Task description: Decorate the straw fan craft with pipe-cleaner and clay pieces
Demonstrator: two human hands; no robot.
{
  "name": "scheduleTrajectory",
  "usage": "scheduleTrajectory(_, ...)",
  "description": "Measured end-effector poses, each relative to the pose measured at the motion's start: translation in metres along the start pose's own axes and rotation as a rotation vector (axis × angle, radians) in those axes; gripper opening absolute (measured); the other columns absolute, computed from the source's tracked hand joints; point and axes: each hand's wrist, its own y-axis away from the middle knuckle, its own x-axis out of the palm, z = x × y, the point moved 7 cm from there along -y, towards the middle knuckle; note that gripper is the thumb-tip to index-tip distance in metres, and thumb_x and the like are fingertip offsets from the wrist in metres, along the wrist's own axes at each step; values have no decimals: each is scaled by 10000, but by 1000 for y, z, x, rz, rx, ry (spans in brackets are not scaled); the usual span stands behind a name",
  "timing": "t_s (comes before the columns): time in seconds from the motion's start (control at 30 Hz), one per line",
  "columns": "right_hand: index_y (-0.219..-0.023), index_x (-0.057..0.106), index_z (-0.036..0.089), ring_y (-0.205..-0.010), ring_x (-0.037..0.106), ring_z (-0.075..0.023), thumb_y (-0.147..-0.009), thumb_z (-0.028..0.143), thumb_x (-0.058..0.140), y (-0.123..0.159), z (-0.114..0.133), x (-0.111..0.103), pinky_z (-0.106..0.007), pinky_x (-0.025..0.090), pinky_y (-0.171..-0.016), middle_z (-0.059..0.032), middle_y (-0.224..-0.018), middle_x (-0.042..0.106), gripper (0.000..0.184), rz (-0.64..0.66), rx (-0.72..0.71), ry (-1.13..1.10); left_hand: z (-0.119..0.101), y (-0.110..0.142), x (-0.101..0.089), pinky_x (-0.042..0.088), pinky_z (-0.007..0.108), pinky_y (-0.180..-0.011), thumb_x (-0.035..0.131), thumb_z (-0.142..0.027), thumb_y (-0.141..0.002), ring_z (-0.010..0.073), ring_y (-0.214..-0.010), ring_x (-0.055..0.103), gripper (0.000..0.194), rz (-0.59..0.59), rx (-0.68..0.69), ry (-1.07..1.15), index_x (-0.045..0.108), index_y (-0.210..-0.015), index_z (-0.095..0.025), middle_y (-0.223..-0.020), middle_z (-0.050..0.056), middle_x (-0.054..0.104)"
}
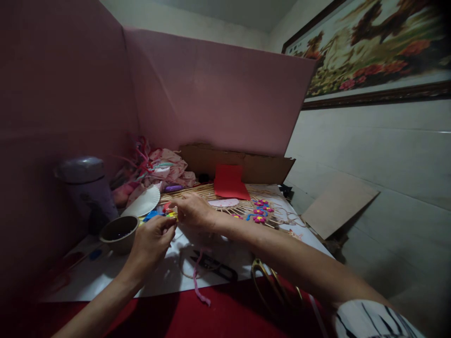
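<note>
My left hand [151, 239] is closed, thumb pressed against the fingers, beside a grey bowl [120, 236] with something dark in it. Close to it, my right hand [195, 213] is also closed, fingertips pinched together and pointing left. A small yellow bit [172, 214] shows between the two hands; what each one grips is mostly hidden by the fingers. Just behind the fingertips lies a blue piece [152, 215]. Under my right forearm, black thread snips [214, 266] and a pink strand of yarn [198, 281] lie on the white sheet [155, 284].
Gold-handled scissors [268, 281] lie at the front edge. Further back are a stick-and-clay flower piece [260, 212], a folded red paper [229, 182], a white paper plate [143, 203] and a pile of pink fabric [172, 164]. A lidded cup [88, 192] stands left.
</note>
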Motion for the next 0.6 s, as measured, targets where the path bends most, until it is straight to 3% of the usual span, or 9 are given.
scheduleTrajectory(0.43,-1099,579,173,-848,566,-199,-750,308,657,2,-2,2,-281,343,-700,-30,-798,668,382,22,-10,-62,0,6,-3,441,282,-582,538,-402,-761,189,-626,602,275,-4,41,3,703,-840,-196,-760,53,663)
scheduleTrajectory(0.6,-1111,577,215,-830,563,-192,-746,300,671,4,-4,2,-271,341,-671,-17,-800,663,387,5,10,-84,9,14,-14,444,270,-627,535,-312,-760,193,-722,615,219,-99,0,32,658,-898,-196,-855,45,676)
